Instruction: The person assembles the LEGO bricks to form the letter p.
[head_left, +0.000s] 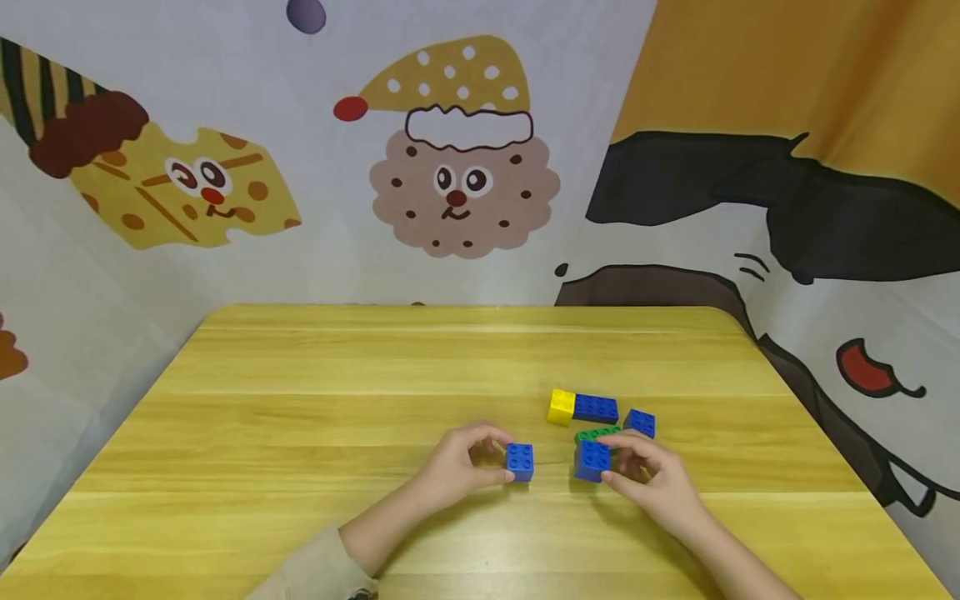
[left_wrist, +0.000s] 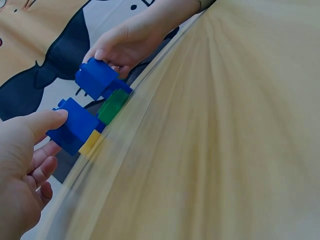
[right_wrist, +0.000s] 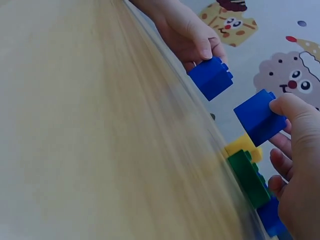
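Note:
My left hand (head_left: 459, 469) pinches a square blue toy brick (head_left: 520, 462) between thumb and fingers, its studs facing up. To its right, my right hand (head_left: 656, 479) pinches a second square blue brick (head_left: 592, 461) the same way. A gap separates the two bricks. In the right wrist view, the left-hand brick (right_wrist: 211, 78) and the right-hand brick (right_wrist: 260, 117) both show smooth sides. Just behind the right-hand brick lies a green brick (head_left: 597, 434), partly hidden by it. The left wrist view shows both blue bricks, the nearer one (left_wrist: 73, 126) under my left thumb.
Farther back on the wooden table (head_left: 315, 400) lie a yellow brick (head_left: 561, 407) and a longer blue brick (head_left: 597, 407), end to end. Another blue brick (head_left: 640, 422) sits behind my right fingers. A cartoon-printed cloth (head_left: 337, 267) hangs beyond the table's back edge.

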